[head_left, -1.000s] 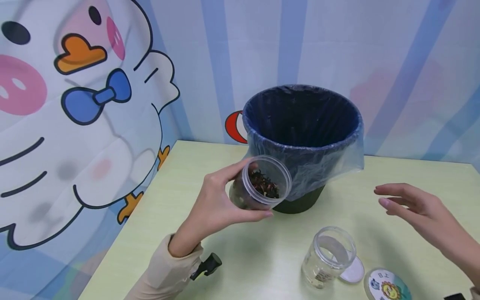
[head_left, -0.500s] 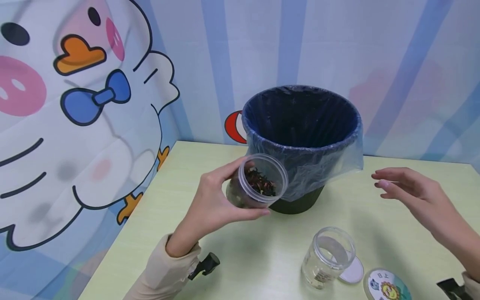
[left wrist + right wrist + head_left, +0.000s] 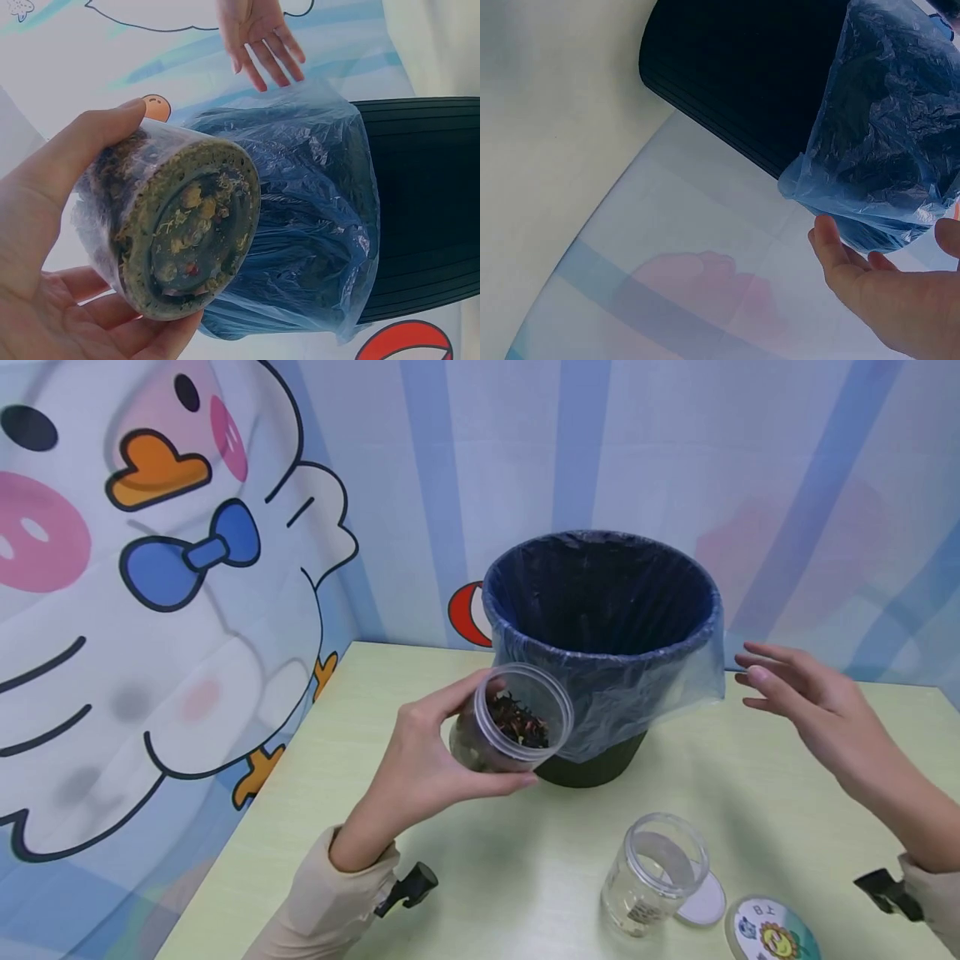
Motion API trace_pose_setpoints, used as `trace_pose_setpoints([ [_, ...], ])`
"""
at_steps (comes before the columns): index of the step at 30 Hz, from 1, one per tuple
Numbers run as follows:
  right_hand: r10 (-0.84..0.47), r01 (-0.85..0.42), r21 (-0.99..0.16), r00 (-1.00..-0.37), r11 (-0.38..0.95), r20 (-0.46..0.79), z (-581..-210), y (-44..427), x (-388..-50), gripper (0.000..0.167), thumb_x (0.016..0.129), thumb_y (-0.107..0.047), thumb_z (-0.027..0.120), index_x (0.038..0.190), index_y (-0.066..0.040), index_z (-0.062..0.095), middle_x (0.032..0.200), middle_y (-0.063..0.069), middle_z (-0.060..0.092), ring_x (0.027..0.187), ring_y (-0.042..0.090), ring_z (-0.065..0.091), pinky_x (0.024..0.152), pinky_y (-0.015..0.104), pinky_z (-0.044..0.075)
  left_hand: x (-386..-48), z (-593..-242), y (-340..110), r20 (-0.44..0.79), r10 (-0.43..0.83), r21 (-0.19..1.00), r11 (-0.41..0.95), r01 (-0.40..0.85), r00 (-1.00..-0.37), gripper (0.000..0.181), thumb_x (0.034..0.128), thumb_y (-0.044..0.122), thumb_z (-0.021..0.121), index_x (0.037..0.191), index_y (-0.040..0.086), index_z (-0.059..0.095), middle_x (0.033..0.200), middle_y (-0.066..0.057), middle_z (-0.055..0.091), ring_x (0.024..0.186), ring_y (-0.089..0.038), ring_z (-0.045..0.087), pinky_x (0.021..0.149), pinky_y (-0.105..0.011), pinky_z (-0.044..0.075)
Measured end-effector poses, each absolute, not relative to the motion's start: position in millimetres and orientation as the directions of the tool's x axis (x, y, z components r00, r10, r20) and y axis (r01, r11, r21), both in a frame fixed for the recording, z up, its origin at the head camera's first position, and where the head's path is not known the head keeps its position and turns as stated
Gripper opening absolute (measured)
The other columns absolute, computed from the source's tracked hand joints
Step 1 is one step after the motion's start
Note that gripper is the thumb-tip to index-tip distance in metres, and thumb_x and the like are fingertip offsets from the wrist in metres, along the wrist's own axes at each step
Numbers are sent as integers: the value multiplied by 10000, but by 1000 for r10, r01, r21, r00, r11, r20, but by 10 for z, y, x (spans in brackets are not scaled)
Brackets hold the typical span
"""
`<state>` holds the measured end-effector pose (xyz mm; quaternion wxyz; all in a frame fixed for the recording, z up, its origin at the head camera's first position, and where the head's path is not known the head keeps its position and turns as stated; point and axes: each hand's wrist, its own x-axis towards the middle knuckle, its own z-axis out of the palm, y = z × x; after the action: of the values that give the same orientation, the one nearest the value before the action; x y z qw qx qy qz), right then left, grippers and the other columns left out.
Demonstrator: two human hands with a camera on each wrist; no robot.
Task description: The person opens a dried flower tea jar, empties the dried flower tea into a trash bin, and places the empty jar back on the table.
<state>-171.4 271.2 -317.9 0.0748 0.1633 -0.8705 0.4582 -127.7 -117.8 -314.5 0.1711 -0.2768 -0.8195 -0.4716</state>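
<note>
My left hand [image 3: 423,760] grips a clear plastic jar [image 3: 536,702] that is tilted, its mouth facing up and toward me. Dark dried tea-like leaves [image 3: 517,722] lie inside it; the left wrist view shows the jar's bottom [image 3: 199,232] with yellowish bits. Just behind the jar stands a dark trash bin [image 3: 592,768] lined with a blue plastic bag [image 3: 622,693]. To the bin's right, my right hand [image 3: 832,718] hovers with relaxed, slightly bent fingers and holds nothing. Whether its fingers touch the bag is hard to tell in the right wrist view.
A second clear jar [image 3: 637,893] without a lid stands at the front of the pale table [image 3: 480,877]. Beside it lie a white disc [image 3: 705,902] and a round lid [image 3: 772,931] with a sunflower print. A cartoon-printed cloth [image 3: 390,485] hangs behind the table.
My right hand has risen and moved farther back, closer to the bin's right side. The left hand with the jar has shifted slightly left and up.
</note>
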Motion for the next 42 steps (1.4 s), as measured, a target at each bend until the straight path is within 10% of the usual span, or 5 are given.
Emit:
trace_pose_setpoints([
  [14,-234,-304,-844,-947,442,219,-2871,2578,-1991,593,1077,-331,425,1586,-95,232,1540,261,339,1080,-66,565,843,90,467,-1315,-3089,-1175,581,290,657,383,649,-760,910,623,296,966,1426,226,545,1287,52,649,1213,-115,579,983,-388,484],
  [23,-209,-245,-853,-964,461,165,-2742,2419,-2136,663,1059,-416,431,1600,-120,190,1608,187,243,1425,342,332,912,129,454,-1323,-3083,-1166,585,283,657,385,649,-760,908,615,285,971,1418,218,553,1249,17,669,1178,-116,595,966,-383,494],
  [31,-169,-221,-884,-972,411,164,-2698,2266,-2239,716,1051,-434,437,1607,-110,123,1639,165,133,1486,341,161,1142,585,217,-1330,-3060,-1151,576,284,656,399,640,-767,905,613,275,972,1413,201,558,1246,33,667,1176,-108,593,967,-378,496],
  [42,-97,-234,-914,-972,333,213,-2725,2054,-2382,609,1080,-243,331,1584,-10,82,1649,158,41,1506,256,27,1206,380,64,-1363,-3070,-1151,580,283,662,383,644,-764,894,616,291,969,1410,233,562,1253,48,663,1182,-110,590,959,-376,499],
])
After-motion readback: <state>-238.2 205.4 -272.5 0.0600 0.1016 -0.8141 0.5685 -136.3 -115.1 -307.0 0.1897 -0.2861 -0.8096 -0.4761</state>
